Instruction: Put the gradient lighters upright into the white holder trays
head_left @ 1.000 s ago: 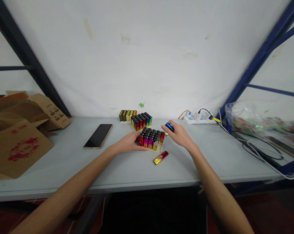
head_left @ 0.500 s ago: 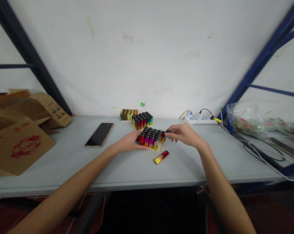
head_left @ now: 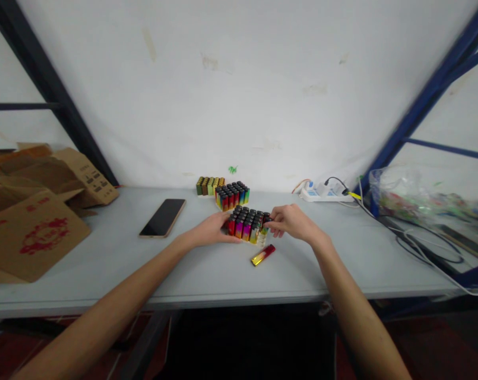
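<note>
Colourful lighters with black tops (head_left: pixel 246 220) stand upright in rows in a pale tray (head_left: pixel 261 240), whose near right corner has bare slots. My left hand (head_left: pixel 213 230) is closed around the left side of this block, thumb along the near edge. At its right side, my right hand (head_left: pixel 288 220) pinches a lighter (head_left: pixel 268 224) by its dark top; the lighter is upright or nearly so, its lower part partly hidden among the others. A loose red and gold lighter (head_left: pixel 263 255) lies on the table just in front of the tray.
Behind stand another block of black-topped lighters (head_left: pixel 233 196) and a gold-topped block (head_left: pixel 209 186). A phone (head_left: pixel 163 217) lies left on the grey table (head_left: pixel 207 279). Cardboard boxes (head_left: pixel 36 235) fill the far left. A power strip (head_left: pixel 326 194) with cables and a plastic bag (head_left: pixel 401 190) are right.
My right hand has moved a little left and down, bringing the lighter from a tilt beside the tray to its right edge. My left hand keeps its hold.
</note>
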Tool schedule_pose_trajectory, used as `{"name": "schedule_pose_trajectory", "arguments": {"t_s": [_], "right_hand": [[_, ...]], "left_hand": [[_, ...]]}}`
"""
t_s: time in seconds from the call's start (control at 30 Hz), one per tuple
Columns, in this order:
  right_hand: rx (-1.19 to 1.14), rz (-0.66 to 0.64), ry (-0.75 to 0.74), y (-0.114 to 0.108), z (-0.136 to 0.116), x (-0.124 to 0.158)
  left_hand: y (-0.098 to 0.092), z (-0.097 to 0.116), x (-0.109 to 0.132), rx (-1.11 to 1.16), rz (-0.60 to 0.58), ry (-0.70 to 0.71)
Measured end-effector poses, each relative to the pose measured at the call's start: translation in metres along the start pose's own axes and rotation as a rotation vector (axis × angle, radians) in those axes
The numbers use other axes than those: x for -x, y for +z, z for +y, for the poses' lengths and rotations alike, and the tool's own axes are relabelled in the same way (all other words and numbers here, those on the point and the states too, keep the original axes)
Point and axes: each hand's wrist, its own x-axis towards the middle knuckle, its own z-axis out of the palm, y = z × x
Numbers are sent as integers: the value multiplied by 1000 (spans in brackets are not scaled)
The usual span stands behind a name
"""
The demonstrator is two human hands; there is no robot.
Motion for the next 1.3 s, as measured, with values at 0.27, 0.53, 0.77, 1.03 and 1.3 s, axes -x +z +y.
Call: {"name": "schedule_pose_trajectory", "arguments": {"t_s": [0.27, 0.53, 0.77, 1.03, 1.3], "right_hand": [[61, -81, 56, -11, 24, -3], [473, 204, -87, -20, 66, -13], [618, -28, -52, 2, 53, -16], [619, -21, 53, -4, 50, -13], [141, 156, -13, -27, 51, -6]], "left_hand": [[1, -5, -1, -25, 3, 10], [1, -3, 0, 0, 12, 1], [1, -1, -1, 8, 7, 7], [-1, 1, 0, -2, -1, -6], [-2, 2, 0, 33, 0, -3]]}}
